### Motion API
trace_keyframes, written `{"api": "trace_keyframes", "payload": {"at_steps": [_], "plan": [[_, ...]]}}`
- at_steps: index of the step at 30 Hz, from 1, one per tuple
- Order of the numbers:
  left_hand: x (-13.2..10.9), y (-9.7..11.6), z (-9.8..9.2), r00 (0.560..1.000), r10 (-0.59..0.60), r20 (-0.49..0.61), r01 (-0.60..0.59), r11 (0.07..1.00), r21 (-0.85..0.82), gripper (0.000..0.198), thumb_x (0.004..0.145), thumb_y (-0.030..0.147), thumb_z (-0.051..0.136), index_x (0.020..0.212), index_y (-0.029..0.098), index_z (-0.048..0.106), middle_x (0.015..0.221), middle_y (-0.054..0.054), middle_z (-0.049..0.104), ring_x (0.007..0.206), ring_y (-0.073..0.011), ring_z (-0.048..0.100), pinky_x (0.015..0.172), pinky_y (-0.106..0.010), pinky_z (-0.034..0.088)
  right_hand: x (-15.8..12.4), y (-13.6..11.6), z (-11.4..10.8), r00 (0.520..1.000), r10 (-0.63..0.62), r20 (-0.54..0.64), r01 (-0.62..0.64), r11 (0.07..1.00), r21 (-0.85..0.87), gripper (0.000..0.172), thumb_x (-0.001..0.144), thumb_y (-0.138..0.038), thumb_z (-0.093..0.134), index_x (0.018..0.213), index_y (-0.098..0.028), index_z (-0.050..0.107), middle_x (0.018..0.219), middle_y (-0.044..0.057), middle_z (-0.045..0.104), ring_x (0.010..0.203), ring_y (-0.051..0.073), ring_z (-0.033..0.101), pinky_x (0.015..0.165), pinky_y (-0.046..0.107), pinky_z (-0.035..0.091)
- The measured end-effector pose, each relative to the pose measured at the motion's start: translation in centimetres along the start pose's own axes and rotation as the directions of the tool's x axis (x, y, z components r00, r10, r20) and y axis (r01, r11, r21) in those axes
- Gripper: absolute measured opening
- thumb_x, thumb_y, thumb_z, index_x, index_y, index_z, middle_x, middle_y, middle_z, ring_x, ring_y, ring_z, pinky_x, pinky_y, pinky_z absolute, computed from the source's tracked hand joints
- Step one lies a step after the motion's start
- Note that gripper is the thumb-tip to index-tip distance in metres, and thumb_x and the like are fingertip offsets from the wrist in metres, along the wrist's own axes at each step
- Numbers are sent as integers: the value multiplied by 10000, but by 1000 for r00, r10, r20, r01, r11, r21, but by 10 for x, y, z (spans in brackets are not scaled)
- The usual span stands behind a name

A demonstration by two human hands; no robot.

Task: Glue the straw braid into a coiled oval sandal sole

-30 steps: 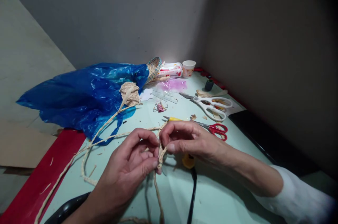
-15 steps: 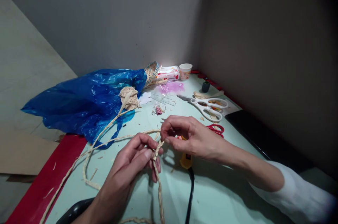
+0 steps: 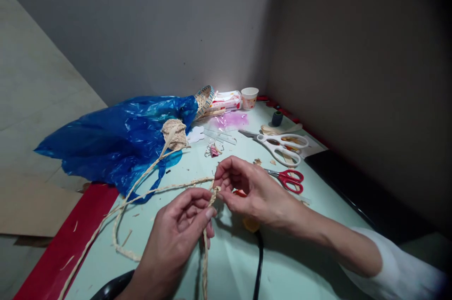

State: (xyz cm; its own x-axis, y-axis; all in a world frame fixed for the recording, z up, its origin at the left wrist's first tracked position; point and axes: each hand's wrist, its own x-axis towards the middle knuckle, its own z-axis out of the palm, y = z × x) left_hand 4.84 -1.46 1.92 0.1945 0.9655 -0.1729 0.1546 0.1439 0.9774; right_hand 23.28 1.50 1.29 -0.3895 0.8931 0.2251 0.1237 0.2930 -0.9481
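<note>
A pale braided straw-like cord (image 3: pixel 205 262) runs up from the table's near side into both hands. My left hand (image 3: pixel 183 224) pinches it between thumb and fingers. Just above that grip, my right hand (image 3: pixel 243 187) has its thumb and fingertips closed on the cord's upper end, where the strands bunch together. More of the same cord loops across the table to the left and back to a ball of cord (image 3: pixel 174 133). Under my right hand lies a yellow-handled tool (image 3: pixel 251 224) with a black cable (image 3: pixel 259 267), partly hidden.
White-handled scissors (image 3: pixel 282 145) and red-handled scissors (image 3: pixel 291 181) lie on the right. A blue plastic bag (image 3: pixel 116 135) spreads over the left side. At the back stand a paper cup (image 3: pixel 249 98) and a woven basket (image 3: pixel 204 101). A small binder clip (image 3: pixel 213 150) sits mid-table.
The gripped end of the cord has turned and its top now bends over between my fingertips. My right hand has shifted slightly down, uncovering more of the red-handled scissors. The view has shifted a little.
</note>
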Motion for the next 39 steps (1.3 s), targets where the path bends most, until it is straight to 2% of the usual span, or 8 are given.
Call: {"api": "trace_keyframes", "payload": {"at_steps": [3, 6, 10, 12, 17, 26, 32, 39], "plan": [[-2, -1, 1, 998, 29, -50, -28, 999, 23, 214, 776, 332, 713, 893, 161, 659, 555, 16, 653, 478, -125, 605, 490, -214, 515, 0, -1, 2, 999, 13, -29, -11, 999, 47, 216, 789, -70, 598, 950, -202, 542, 819, -25, 617, 717, 117, 570, 675, 247, 496], [-5, 0, 4, 993, 36, -117, -35, 999, 15, 184, 773, 314, 709, 878, 167, 671, 553, 22, 657, 475, -120, 603, 494, -208, 507, 0, -4, -1, 999, 38, -34, -35, 996, 77, 137, 810, -133, 644, 920, -184, 582, 808, -8, 635, 723, 125, 577, 674, 250, 485], [-8, 6, 7, 991, 27, -134, -26, 1000, 5, 141, 770, 283, 714, 845, 171, 672, 531, 33, 644, 456, -107, 581, 495, -203, 484, 1, -10, -6, 997, 63, 51, -71, 983, 167, 148, 854, -280, 686, 933, -167, 631, 862, 15, 647, 782, 138, 589, 701, 252, 463], [-8, 7, 6, 993, 17, -120, -20, 999, -30, 149, 775, 289, 720, 842, 165, 672, 529, 32, 639, 453, -104, 574, 490, -203, 483, 2, -11, -8, 994, 63, 85, -79, 977, 196, 151, 863, -294, 679, 940, -167, 646, 861, 11, 642, 789, 141, 579, 715, 257, 453], [-3, 3, 4, 999, 6, -48, -10, 996, -85, 174, 766, 299, 736, 836, 154, 670, 522, 26, 641, 427, -110, 578, 450, -207, 480, 0, -11, -5, 996, 65, 67, -72, 992, 108, 89, 862, -258, 663, 887, -173, 674, 824, 2, 651, 767, 143, 571, 705, 256, 443], [0, 7, 3, 998, 30, -50, -32, 999, -37, 174, 770, 299, 708, 845, 151, 655, 505, 21, 643, 406, -115, 572, 437, -214, 471, -3, -10, 2, 996, -75, -42, 75, 997, 8, 59, 914, -178, 611, 884, -175, 661, 811, -7, 680, 748, 125, 622, 716, 241, 470], [-1, 6, 0, 1000, -10, -13, 10, 1000, -16, 221, 829, 366, 669, 895, 156, 682, 704, -31, 721, 477, -109, 592, 462, -214, 448, -3, -16, -4, 980, -154, -127, 142, 985, -101, 56, 899, -154, 615, 871, -184, 653, 808, -11, 662, 744, 123, 610, 694, 238, 465], [-6, 4, -3, 984, 156, -87, -137, 971, 195, 183, 855, 355, 633, 847, 186, 703, 663, -6, 704, 465, -122, 599, 468, -219, 463, -7, -17, 2, 983, -124, -133, 107, 986, -129, 20, 901, -193, 621, 895, -195, 639, 853, 4, 668, 780, 143, 620, 692, 255, 481]]}}
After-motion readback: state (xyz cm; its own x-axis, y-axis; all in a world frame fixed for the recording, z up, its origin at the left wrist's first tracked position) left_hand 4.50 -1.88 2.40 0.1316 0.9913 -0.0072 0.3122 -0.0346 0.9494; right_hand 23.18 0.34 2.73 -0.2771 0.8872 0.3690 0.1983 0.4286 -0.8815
